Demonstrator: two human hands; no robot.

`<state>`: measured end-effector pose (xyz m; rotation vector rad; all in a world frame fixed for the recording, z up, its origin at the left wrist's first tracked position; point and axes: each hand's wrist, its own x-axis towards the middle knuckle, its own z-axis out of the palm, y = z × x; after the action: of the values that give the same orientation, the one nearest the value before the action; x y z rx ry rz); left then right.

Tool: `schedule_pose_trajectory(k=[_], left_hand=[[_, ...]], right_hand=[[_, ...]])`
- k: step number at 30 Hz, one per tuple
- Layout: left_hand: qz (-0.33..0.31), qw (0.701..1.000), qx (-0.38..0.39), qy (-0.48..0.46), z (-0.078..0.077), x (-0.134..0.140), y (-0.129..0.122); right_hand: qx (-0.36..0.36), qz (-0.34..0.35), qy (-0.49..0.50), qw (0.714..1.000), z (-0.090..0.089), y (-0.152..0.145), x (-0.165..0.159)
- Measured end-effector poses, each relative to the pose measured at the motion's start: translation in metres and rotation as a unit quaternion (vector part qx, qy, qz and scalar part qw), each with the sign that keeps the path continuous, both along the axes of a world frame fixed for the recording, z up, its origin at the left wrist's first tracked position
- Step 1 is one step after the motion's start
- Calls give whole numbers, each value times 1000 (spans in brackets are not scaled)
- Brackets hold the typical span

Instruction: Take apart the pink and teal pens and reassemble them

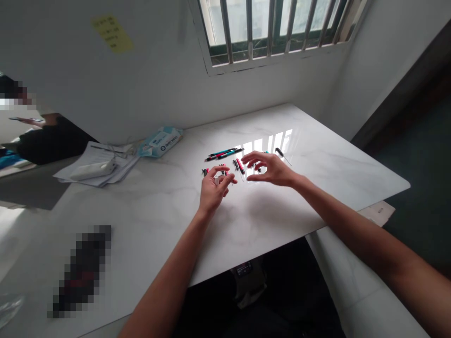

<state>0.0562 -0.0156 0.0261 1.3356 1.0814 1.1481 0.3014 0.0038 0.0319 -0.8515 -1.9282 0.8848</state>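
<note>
My left hand (212,191) is curled above the table, with a small white cylindrical piece (216,179) held between its fingers. To its right, my right hand (270,169) hovers with fingers spread and thumb apart, nothing visible in it. Between and behind the hands lie pen parts: a red barrel (240,165) beside a black piece (236,164), and further red and black parts (205,172) partly covered by my left hand. Several whole-looking pens (223,154) in teal, red and black lie farther back. A black-topped thin pen part (280,152) rests beyond my right hand.
The white marble-patterned table (169,202) runs to a wall with a barred window (268,33). At left are a wipes packet (161,142), papers (66,173) under a white case (92,169), and a blurred-out dark object (82,272). Another person's dark sleeve (52,141) shows far left.
</note>
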Motion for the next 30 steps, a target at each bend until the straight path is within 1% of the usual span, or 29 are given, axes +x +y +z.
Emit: schedule_pose_trajectory(k=[2, 4, 6, 8, 12, 14, 18, 21, 25, 27, 28, 30], left_hand=[[-9, 1000, -8, -13, 1, 1, -2], [-11, 999, -13, -31, 2, 2, -3], [-6, 999, -15, -46, 2, 2, -4], [-3, 999, -15, -52, 2, 2, -3], [-12, 998, -17, -55, 2, 0, -3], [-17, 998, -17, -54, 2, 0, -3], [-21, 999, -18, -40, 2, -3, -2], [-18, 999, -23, -32, 1, -5, -1], [-35, 998, -37, -29, 0, -5, -1], [-38, 998, -44, -28, 1, -5, 0], [-33, 998, -43, -29, 2, -5, 0], [-15, 999, -37, -36, 4, -6, 2]], right_hand=[[15, 26, 12, 999, 2, -14, -31], [42, 10, 22, 999, 1, -21, -52], [64, -12, 32, 997, -2, -23, -62], [76, -23, 37, 996, -3, -22, -64], [102, -33, 31, 994, -3, -19, -62], [112, -31, 42, 992, -2, -18, -60], [101, -15, 71, 992, -1, -14, -58], [112, -14, 56, 992, -1, -12, -56], [144, 2, 6, 990, 4, -9, -52], [156, 6, -16, 988, 6, 0, -40], [161, -5, -24, 987, 6, 8, -31], [169, -59, -38, 983, 1, 27, -3]])
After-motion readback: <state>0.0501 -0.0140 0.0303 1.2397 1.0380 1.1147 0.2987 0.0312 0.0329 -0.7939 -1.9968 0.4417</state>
